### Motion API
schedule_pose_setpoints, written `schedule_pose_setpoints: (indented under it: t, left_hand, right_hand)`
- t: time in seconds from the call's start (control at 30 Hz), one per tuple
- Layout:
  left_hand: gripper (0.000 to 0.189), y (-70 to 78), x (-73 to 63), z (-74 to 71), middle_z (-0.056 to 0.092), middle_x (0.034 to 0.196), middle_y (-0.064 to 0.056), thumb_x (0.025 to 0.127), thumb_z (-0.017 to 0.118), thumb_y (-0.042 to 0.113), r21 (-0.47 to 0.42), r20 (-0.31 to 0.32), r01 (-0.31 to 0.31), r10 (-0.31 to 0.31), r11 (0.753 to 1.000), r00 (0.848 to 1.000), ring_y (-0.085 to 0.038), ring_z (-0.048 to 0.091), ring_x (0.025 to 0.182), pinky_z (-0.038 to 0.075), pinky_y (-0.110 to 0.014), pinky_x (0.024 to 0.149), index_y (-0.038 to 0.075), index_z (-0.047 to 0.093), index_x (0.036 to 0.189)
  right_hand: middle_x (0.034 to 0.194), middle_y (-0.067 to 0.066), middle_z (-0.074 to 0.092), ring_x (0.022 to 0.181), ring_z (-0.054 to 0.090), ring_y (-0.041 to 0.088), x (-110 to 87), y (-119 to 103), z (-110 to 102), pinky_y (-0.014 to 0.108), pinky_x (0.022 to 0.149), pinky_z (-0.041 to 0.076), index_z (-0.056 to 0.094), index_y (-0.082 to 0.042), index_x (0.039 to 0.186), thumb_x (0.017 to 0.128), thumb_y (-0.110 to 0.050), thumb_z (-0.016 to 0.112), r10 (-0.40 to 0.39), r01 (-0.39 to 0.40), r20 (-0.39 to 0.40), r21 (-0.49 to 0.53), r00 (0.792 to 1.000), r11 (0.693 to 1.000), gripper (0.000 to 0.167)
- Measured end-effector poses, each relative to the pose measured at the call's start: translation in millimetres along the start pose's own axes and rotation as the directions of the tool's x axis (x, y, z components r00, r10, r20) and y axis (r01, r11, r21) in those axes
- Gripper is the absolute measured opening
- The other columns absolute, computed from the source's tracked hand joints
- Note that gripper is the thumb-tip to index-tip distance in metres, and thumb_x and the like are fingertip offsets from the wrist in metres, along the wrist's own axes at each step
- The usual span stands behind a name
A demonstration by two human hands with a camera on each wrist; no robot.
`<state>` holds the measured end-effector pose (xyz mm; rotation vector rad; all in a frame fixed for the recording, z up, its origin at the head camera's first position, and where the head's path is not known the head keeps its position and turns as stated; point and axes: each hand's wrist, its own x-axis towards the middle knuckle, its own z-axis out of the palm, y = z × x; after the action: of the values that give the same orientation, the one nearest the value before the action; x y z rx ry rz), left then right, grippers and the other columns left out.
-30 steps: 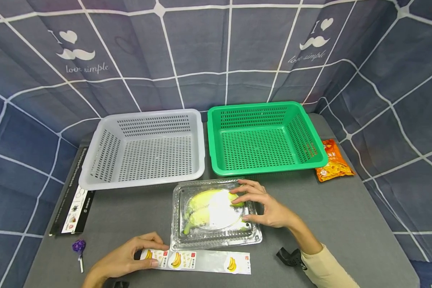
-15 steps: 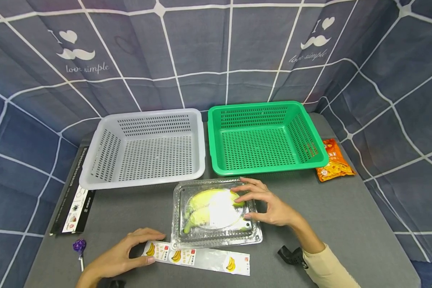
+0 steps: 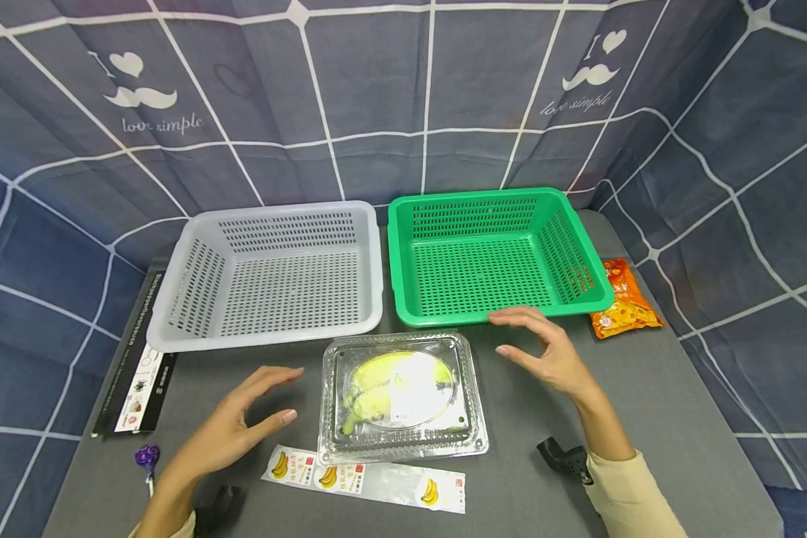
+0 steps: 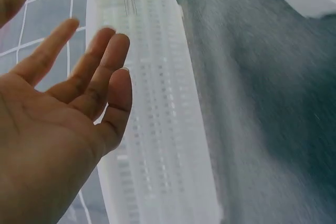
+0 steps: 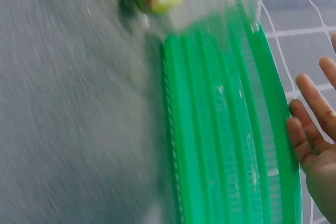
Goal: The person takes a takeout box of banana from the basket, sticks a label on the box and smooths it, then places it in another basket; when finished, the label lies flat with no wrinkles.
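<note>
A clear plastic clamshell box with yellow-green bananas inside lies on the grey table, a white label showing through its lid. Tucked against its front edge is a strip of banana stickers. To the left of the box, my left hand hovers with fingers spread and holds nothing; its palm and loose fingers fill the left of the left wrist view. On the other side, my right hand is apart from the box, near the green basket's front rim, and nothing is in it.
Behind the box stand a white basket and a green basket, side by side. An orange snack bag lies at the right. At the left are a long black box and a purple lollipop.
My left hand has let go of the sticker strip and risen up beside the box. My right hand has left the box lid and moved right and away.
</note>
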<state>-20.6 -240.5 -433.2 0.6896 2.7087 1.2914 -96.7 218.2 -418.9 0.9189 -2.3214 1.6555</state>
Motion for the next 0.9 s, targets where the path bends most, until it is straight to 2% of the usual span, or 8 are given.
schedule_pose_setpoints:
  t: [0.17,0.27,0.37,0.47,0.53,0.7,0.9]
  left_hand:
    - [0.063,0.3,19.1,6.0,0.049,0.139,0.000,0.089,0.072,0.013,-0.009,0.023,-0.001,0.001,1.000,1.000,-0.017,0.053,0.121,0.048,-0.040,0.094,0.018,0.045,0.146]
    - [0.064,-1.3,27.2,10.9,0.045,0.141,-0.002,0.090,0.071,0.015,-0.023,0.050,0.010,-0.009,1.000,0.999,-0.023,0.054,0.118,0.049,-0.042,0.093,0.015,0.043,0.147]
    - [0.066,-3.6,33.4,16.1,0.044,0.141,-0.005,0.091,0.070,0.018,-0.043,0.082,0.035,-0.032,0.998,0.996,-0.026,0.056,0.114,0.050,-0.040,0.089,0.018,0.039,0.150]
    - [0.068,-5.4,38.1,20.5,0.044,0.139,-0.006,0.092,0.069,0.022,-0.078,0.112,0.069,-0.060,0.995,0.992,-0.026,0.058,0.110,0.051,-0.038,0.086,0.021,0.036,0.152]
    - [0.070,-6.0,40.5,22.5,0.045,0.136,-0.006,0.092,0.070,0.023,-0.107,0.124,0.085,-0.072,0.991,0.990,-0.024,0.060,0.107,0.052,-0.036,0.084,0.022,0.035,0.152]
    - [0.070,-5.8,45.7,23.7,0.049,0.131,-0.007,0.090,0.072,0.020,-0.152,0.117,0.100,-0.082,0.983,0.990,-0.012,0.064,0.097,0.053,-0.027,0.078,0.019,0.037,0.151]
    - [0.073,-3.7,51.6,24.6,0.046,0.139,-0.008,0.086,0.076,0.021,-0.200,0.124,0.134,-0.111,0.971,0.986,-0.011,0.063,0.091,0.053,-0.026,0.073,0.016,0.039,0.148]
  right_hand:
    - [0.116,0.034,0.057,0.118,0.051,0.014,4.0,0.1,-22.1,0.021,0.103,0.036,0.061,0.017,0.114,0.072,0.026,0.067,0.051,-0.061,-0.153,-0.060,0.987,0.996,0.044]
    - [0.120,0.034,0.057,0.122,0.045,0.024,3.6,9.5,-34.0,0.023,0.105,0.029,0.062,0.014,0.116,0.072,0.024,0.069,0.069,-0.110,-0.252,-0.153,0.965,0.982,0.045]
    - [0.130,0.031,0.053,0.132,0.036,0.034,0.0,27.6,-46.9,0.035,0.111,0.021,0.063,0.009,0.121,0.074,0.018,0.072,0.122,-0.196,-0.315,-0.216,0.941,0.957,0.048]
    - [0.140,0.027,0.047,0.138,0.028,0.041,-5.2,45.7,-58.6,0.054,0.115,0.014,0.060,0.005,0.128,0.078,0.012,0.073,0.187,-0.267,-0.333,-0.213,0.924,0.940,0.052]
    - [0.142,0.026,0.045,0.138,0.028,0.043,-6.8,53.9,-65.0,0.062,0.113,0.012,0.060,0.002,0.129,0.078,0.007,0.076,0.194,-0.287,-0.342,-0.247,0.919,0.926,0.054]
    - [0.144,0.028,0.043,0.140,0.025,0.047,-4.6,60.8,-76.2,0.065,0.112,0.008,0.060,-0.003,0.131,0.077,-0.009,0.082,0.184,-0.324,-0.356,-0.388,0.916,0.863,0.059]
    - [0.156,0.024,0.027,0.149,0.007,0.043,0.7,65.5,-81.8,0.071,0.111,0.001,0.052,-0.009,0.140,0.079,-0.025,0.082,0.299,-0.419,-0.322,-0.420,0.898,0.805,0.070]
